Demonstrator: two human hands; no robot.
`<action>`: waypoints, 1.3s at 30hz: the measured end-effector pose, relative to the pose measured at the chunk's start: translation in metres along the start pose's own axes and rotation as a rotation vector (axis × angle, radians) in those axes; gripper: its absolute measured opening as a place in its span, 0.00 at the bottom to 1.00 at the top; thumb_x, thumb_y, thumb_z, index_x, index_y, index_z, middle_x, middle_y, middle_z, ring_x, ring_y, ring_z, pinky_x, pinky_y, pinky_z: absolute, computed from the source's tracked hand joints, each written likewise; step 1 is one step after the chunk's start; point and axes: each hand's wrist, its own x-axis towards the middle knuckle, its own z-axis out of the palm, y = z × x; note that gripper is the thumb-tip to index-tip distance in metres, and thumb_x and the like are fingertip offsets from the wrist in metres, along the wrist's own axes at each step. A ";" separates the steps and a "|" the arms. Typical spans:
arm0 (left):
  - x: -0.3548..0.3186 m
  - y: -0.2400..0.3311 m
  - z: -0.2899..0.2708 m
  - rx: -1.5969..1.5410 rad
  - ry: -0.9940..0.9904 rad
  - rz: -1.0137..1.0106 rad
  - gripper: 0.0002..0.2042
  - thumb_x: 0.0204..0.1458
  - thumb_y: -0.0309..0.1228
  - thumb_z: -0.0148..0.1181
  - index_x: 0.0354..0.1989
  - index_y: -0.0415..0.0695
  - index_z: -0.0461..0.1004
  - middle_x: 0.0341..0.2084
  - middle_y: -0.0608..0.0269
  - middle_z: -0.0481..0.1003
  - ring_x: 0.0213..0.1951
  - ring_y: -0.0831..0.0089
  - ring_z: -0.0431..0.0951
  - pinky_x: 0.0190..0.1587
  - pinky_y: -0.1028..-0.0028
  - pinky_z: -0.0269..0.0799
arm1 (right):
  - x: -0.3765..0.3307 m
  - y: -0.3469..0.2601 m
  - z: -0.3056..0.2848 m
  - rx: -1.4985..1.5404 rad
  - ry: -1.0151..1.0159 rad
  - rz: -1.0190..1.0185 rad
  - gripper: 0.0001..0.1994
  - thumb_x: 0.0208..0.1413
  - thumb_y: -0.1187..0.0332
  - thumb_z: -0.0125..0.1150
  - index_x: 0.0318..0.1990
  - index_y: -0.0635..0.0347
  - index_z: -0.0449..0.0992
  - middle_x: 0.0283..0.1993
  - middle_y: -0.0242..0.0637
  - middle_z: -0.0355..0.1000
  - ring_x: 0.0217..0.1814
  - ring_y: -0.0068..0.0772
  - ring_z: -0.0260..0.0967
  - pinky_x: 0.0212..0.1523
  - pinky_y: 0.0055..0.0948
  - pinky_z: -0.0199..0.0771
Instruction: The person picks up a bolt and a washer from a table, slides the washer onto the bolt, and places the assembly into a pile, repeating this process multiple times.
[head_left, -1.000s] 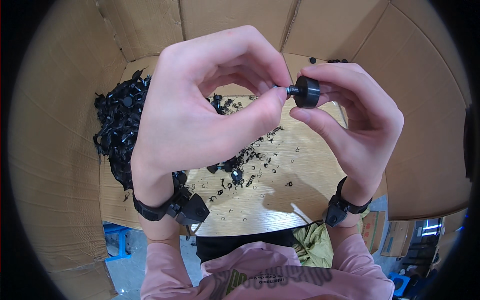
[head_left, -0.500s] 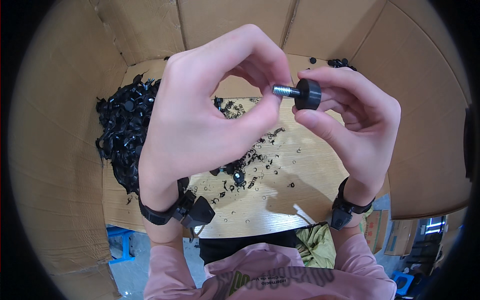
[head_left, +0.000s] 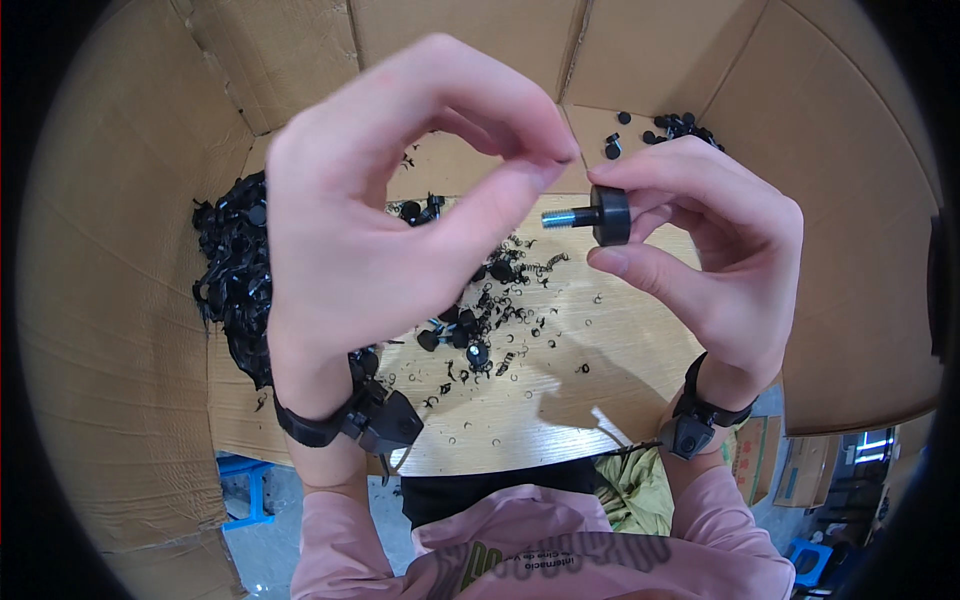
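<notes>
In front of me my right hand (head_left: 725, 235) pinches a black threaded-stud knob (head_left: 612, 216) by its thick round head, between thumb and fingers. The knob's metal threaded shank lies level and points left. My left hand (head_left: 345, 225) is closed in a pinch just above and left of the stud's tip, apart from it. Whether its fingertips hold anything is too small to make out. Below the left hand, several similar black knobs (head_left: 428, 340) lie on the table among thin black curled shavings (head_left: 505, 300).
A large heap of black rubbery parts (head_left: 230, 280) lies at the left of the wooden table (head_left: 520, 400). More knobs (head_left: 680, 128) sit at the back right. Cardboard walls (head_left: 470, 50) enclose the back and sides. Blue stools (head_left: 245, 490) stand on the floor below.
My left hand has moved left and slightly up, its pinch leaving the threaded tip. The knob in my right hand has dropped slightly and shifted a little left.
</notes>
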 end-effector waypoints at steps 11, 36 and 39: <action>-0.002 0.001 0.001 -0.079 -0.095 -0.192 0.08 0.49 0.16 0.54 0.38 0.31 0.73 0.34 0.55 0.77 0.35 0.73 0.78 0.42 0.76 0.73 | 0.001 0.000 0.004 -0.028 0.056 -0.023 0.20 0.40 0.85 0.67 0.46 0.70 0.75 0.41 0.37 0.70 0.40 0.21 0.69 0.40 0.18 0.71; 0.002 -0.001 0.012 -0.467 -0.075 -0.501 0.09 0.45 0.17 0.58 0.37 0.34 0.71 0.33 0.58 0.76 0.36 0.76 0.76 0.42 0.77 0.73 | 0.001 -0.001 0.007 -0.107 0.114 -0.048 0.20 0.40 0.87 0.65 0.45 0.72 0.74 0.43 0.40 0.70 0.41 0.25 0.72 0.41 0.19 0.73; 0.001 -0.001 0.012 -0.448 -0.079 -0.462 0.11 0.43 0.16 0.59 0.37 0.35 0.71 0.34 0.59 0.75 0.37 0.76 0.75 0.43 0.77 0.71 | 0.003 -0.001 0.012 -0.043 0.152 -0.036 0.20 0.41 0.87 0.65 0.45 0.73 0.73 0.43 0.41 0.70 0.41 0.24 0.72 0.41 0.18 0.73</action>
